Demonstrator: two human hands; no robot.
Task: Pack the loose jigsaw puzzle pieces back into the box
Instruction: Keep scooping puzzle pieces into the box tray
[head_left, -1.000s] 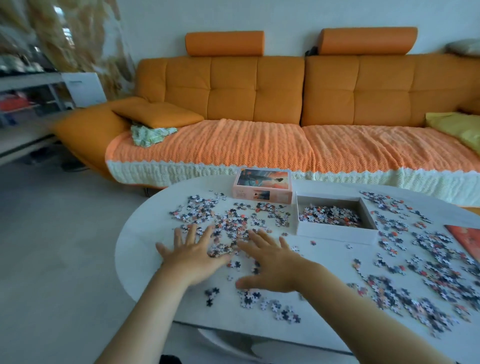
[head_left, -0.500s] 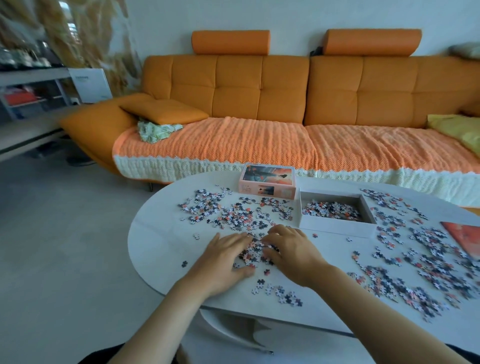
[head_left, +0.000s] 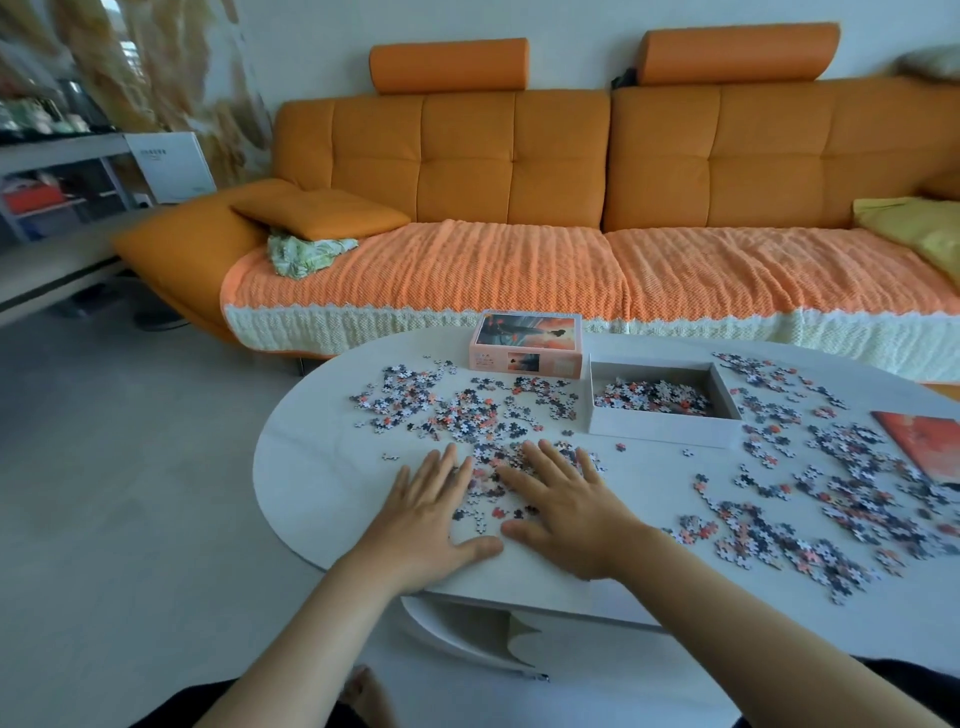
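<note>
Both hands lie palm down on the white table (head_left: 322, 483), in front of the box (head_left: 665, 427) and to its left. The left hand (head_left: 431, 514) and the right hand (head_left: 569, 512) hold nothing. Their fingers are straight and slightly spread, angled toward each other, and the thumbs almost meet on the near side. Placed this way, they fence in a small heap of puzzle pieces (head_left: 491, 475). This looks like a way to rake many flat pieces together rather than pick them up one by one.

The box stands open with a shallow layer (head_left: 652, 397) of pieces inside, so packing is under way but far from done. Most pieces lie loose on the table. One scatter (head_left: 457, 410) lies left of the box, beyond the fingertips, and a larger spread (head_left: 831, 483) lies to the right of the box and in front of it. The lid (head_left: 524, 347) sits picture side up just beside the box's far left corner, out of the way of the opening. A red printed sheet (head_left: 927, 441) lies well to the right of the box.

The next move probably calls for squeezing the heap tight, then lifting or sliding it to the box. Thin pieces may slip out under the palms.
</note>
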